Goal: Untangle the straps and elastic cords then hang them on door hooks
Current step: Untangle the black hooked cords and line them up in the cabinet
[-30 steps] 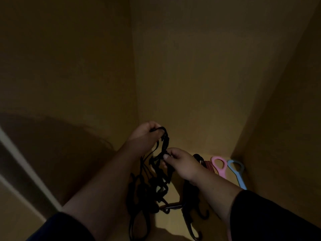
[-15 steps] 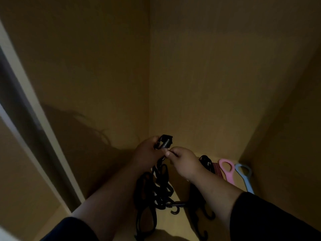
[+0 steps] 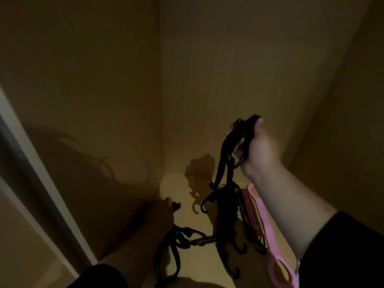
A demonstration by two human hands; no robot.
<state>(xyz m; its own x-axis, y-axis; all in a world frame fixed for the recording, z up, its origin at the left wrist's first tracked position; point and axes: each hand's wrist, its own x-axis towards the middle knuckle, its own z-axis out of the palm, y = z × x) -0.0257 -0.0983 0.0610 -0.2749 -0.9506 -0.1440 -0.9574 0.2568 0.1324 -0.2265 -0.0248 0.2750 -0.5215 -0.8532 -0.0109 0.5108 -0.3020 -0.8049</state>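
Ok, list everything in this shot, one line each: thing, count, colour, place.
black strap: one, black, raised in the right hand, hanging down to the pile.
tangled pile of cords: one heap, black with hooked ends, on the shelf floor at centre; the number of cords cannot be told.
loose strap with clip: one, black with a metal clip, on the floor by the left hand.
red cord: one bundle, reddish, right of the pile.
pink handle strap: one, pink, along the right side, partly under the right forearm.
shelf walls: tan, around the floor.
left hand: one, low, in shadow, closed on a dark strap end.
right hand: one, raised, closed on the black strap.
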